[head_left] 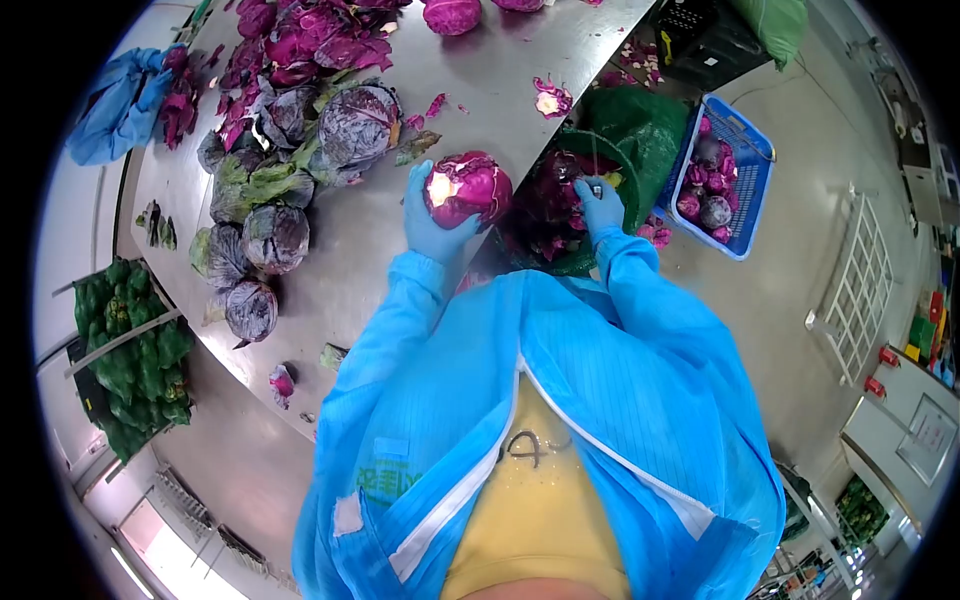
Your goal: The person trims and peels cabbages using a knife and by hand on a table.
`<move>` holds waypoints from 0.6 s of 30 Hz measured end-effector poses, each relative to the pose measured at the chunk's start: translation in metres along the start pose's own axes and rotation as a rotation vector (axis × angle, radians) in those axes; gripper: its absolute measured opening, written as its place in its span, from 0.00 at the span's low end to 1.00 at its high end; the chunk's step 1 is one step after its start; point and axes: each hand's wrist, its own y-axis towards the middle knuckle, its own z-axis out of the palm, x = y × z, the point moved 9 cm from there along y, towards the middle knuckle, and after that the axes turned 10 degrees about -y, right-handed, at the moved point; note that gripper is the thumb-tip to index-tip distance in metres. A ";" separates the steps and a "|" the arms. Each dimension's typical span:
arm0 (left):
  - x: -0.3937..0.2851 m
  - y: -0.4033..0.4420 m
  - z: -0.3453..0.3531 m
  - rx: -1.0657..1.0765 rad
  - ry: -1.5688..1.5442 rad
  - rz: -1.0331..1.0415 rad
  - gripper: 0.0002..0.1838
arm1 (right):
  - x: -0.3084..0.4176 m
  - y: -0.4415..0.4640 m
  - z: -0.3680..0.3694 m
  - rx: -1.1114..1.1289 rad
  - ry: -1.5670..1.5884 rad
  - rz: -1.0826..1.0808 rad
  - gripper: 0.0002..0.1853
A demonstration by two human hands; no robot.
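My left hand (428, 226), in a blue glove, is wrapped round the side of a peeled red cabbage (480, 188) at the table's edge. The cabbage's pale cut stem end faces left. My right hand (602, 208), also gloved, is closed on a knife (595, 160) with a thin blade pointing away from me; its handle is mostly hidden. Below that hand a green mesh sack (640, 130) stands open with purple leaves inside. Left of my left hand, several unpeeled red cabbages (358, 125) with dull outer leaves lie on the metal table (350, 235).
Loose purple leaves (295, 50) are heaped at the far left of the table. Another peeled cabbage (452, 14) lies at the far edge. A blue basket (757, 180) of small purple heads, a black crate (710, 45) and a white rack (855, 285) stand on the right.
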 end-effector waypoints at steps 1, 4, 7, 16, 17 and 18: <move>0.000 0.003 0.001 0.006 0.000 0.009 0.54 | 0.011 -0.006 -0.002 -0.002 0.001 0.000 0.22; 0.001 0.008 0.006 0.102 0.005 0.034 0.54 | 0.102 -0.046 0.012 0.078 0.118 -0.418 0.21; 0.001 0.007 0.006 0.124 0.070 0.035 0.53 | 0.148 -0.070 0.046 0.362 0.281 -0.395 0.22; 0.025 0.010 -0.002 0.053 -0.212 -0.168 0.51 | 0.144 -0.066 0.045 0.651 0.362 -0.291 0.10; 0.026 0.010 -0.001 0.031 -0.346 -0.208 0.50 | 0.122 -0.055 0.040 0.593 0.343 -0.270 0.10; 0.012 0.011 0.001 0.007 -0.444 -0.247 0.48 | 0.080 -0.014 0.036 0.297 0.102 -0.384 0.12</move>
